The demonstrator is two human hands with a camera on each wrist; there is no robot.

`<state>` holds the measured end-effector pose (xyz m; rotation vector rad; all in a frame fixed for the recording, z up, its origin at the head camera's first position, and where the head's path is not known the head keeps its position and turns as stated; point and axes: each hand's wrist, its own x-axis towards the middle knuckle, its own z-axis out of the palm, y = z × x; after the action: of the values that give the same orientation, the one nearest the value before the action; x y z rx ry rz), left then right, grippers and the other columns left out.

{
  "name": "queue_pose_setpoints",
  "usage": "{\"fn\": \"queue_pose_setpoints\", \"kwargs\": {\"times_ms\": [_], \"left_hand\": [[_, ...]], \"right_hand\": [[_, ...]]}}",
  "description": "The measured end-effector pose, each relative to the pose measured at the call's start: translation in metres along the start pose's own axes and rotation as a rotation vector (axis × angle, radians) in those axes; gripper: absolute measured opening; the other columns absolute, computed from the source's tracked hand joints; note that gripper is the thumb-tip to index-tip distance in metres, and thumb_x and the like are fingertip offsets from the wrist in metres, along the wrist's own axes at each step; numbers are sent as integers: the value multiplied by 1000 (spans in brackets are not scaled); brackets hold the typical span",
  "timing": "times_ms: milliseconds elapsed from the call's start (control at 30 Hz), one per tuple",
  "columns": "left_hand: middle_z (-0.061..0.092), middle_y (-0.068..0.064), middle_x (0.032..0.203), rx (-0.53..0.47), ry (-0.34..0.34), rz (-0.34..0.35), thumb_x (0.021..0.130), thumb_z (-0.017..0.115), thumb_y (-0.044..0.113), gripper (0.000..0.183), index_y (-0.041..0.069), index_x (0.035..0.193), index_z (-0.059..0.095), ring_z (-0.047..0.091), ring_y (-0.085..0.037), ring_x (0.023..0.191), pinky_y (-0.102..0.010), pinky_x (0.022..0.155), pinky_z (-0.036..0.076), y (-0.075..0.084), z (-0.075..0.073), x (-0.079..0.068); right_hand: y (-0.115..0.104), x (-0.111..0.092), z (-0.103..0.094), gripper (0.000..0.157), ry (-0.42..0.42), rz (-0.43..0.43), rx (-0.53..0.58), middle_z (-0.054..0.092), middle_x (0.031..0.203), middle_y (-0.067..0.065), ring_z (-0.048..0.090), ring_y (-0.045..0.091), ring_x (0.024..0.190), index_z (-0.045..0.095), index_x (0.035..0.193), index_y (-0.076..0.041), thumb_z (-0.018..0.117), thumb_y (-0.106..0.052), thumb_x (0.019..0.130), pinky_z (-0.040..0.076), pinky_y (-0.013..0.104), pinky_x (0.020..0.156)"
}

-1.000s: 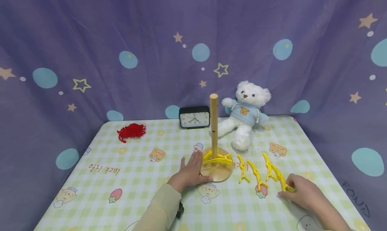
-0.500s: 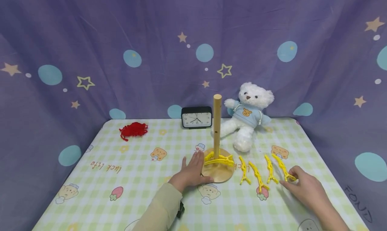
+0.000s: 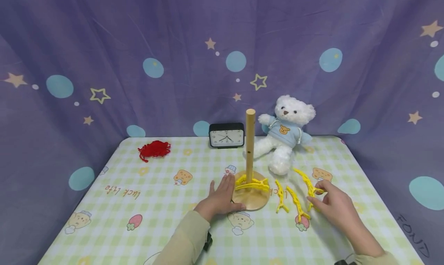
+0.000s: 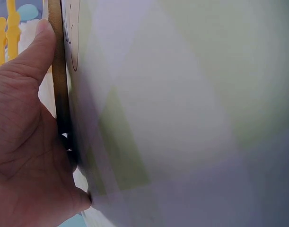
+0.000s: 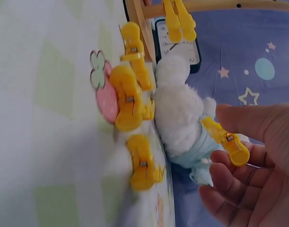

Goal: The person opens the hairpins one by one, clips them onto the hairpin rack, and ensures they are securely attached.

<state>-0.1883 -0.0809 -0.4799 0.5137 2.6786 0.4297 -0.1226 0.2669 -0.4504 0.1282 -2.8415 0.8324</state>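
So the right hand (image 3: 334, 207) has its fingers part-curled and pinches one yellow clip (image 5: 227, 141) up off the cloth (image 3: 163, 217), with three loose clips (image 3: 297, 203) lying just below and toward the stand (image 3: 249, 161). The left hand (image 3: 220, 199) isn't gripping anything, its fingers pretty much straight along the base's edge and the thumb spread out touching the front, and a couple more clips (image 3: 254, 186) sit at the foot of the pole. Behind all that there's a clock (image 3: 227, 137), a bear (image 3: 284, 136) and some red yarn (image 3: 155, 149).
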Motion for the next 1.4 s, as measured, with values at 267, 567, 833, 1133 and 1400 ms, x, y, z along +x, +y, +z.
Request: {"fn": "queue_pose_setpoints", "kwargs": {"times_ms": [267,567,833,1133,1400], "left_hand": [[-4,-9,164,11,3,-5,83,59,69,111,7,157,3,-3,-23,149,-59,114,-5,0,1,0],[-4,-10,163,-3,-10,-4,84,60,67,111,6,157,3,-3,-24,149,-59,114,-6,1,0,0],[-4,-10,163,4,-4,4,83,59,69,111,7,157,3,-3,-24,149,-59,114,-6,1,1,-1],[-3,-11,163,3,5,14,85,60,66,109,6,157,4,-3,-24,149,-59,114,-4,2,2,-1],[-4,-9,164,15,12,3,84,59,68,110,7,157,3,-4,-23,149,-59,114,-5,-1,4,1]], "right_hand": [[-17,9,4,36,16,-62,89,67,95,8,48,6,55,60,114,-9,77,-23,85,40,26,49],[-32,18,16,36,75,-139,157,68,100,7,58,10,64,61,125,-10,71,-18,91,45,27,53],[-40,22,20,32,45,-147,162,40,52,-7,34,9,41,59,130,-14,61,-20,98,34,27,42],[-43,27,28,26,98,-150,154,51,56,-2,33,7,41,65,124,-13,59,-16,99,34,26,42],[-55,36,47,25,100,-185,169,71,82,3,39,5,47,70,120,-16,63,-15,96,40,25,48]]}}
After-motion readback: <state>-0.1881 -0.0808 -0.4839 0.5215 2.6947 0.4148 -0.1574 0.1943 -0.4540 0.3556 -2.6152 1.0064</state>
